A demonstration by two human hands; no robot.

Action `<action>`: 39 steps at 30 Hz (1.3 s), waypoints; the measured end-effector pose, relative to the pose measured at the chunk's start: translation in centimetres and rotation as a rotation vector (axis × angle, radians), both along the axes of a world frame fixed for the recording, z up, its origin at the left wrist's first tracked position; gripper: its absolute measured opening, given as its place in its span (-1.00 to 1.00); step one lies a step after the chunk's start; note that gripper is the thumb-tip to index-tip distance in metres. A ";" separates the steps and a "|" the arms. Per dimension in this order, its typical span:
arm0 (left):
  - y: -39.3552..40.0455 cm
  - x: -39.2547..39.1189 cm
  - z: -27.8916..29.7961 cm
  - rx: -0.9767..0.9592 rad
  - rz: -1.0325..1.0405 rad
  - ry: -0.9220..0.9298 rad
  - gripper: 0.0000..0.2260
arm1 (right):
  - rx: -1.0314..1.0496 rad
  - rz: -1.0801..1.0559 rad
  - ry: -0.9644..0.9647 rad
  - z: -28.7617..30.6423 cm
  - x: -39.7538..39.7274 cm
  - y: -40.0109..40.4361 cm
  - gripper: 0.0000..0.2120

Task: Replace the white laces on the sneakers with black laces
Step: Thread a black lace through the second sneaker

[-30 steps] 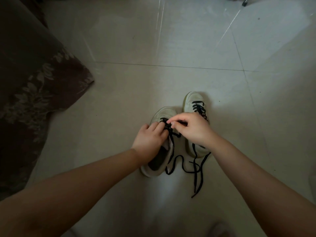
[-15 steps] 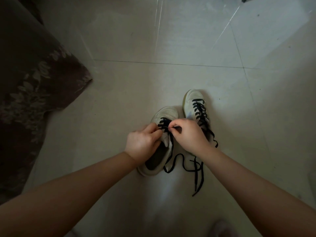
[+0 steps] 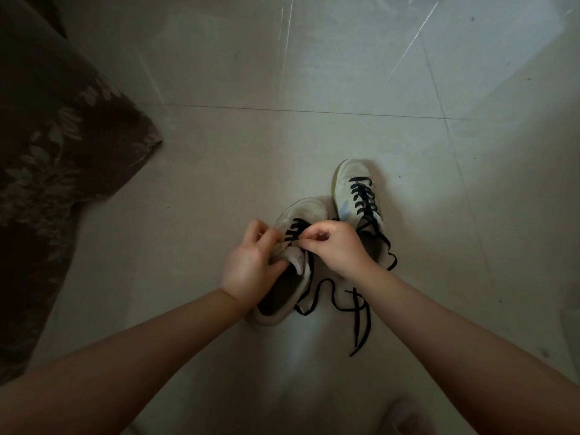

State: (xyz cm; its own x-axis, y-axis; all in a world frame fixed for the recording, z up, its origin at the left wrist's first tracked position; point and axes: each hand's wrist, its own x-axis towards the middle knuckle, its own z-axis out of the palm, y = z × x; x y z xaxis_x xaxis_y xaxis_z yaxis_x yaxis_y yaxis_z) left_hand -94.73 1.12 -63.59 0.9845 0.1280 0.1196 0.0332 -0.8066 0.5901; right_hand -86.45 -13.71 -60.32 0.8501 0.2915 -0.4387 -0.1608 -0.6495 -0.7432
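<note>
- Black lace point(image 3: 317, 301) trailed at frame centre, pinched by the right hand point(image 3: 337, 246).
- Left hand point(image 3: 251, 268) gripped the near sneaker point(image 3: 309, 211), fingers curled on its tongue.

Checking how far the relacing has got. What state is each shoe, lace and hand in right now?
Left sneaker: black lace only through the front eyelets.
Right sneaker: laced black, not tied.
Loose lace ends: trailing on the floor.
Left hand: grips the left sneaker's side.
Right hand: pinches the lace.
</note>
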 end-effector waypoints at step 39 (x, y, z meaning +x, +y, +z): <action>1.2 1.1 -0.5 0.382 -0.365 -0.374 -0.91 | -0.112 0.158 -0.100 0.6 -0.2 -0.5 -0.91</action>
State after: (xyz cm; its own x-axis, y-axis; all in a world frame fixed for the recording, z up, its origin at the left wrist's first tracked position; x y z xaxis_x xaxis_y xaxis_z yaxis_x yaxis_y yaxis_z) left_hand -93.65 2.29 -64.07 0.8395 -0.3268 0.4342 -0.4356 -0.8824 0.1780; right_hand -86.61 -14.25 -59.76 0.8384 0.3789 -0.3919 0.0203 -0.7401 -0.6722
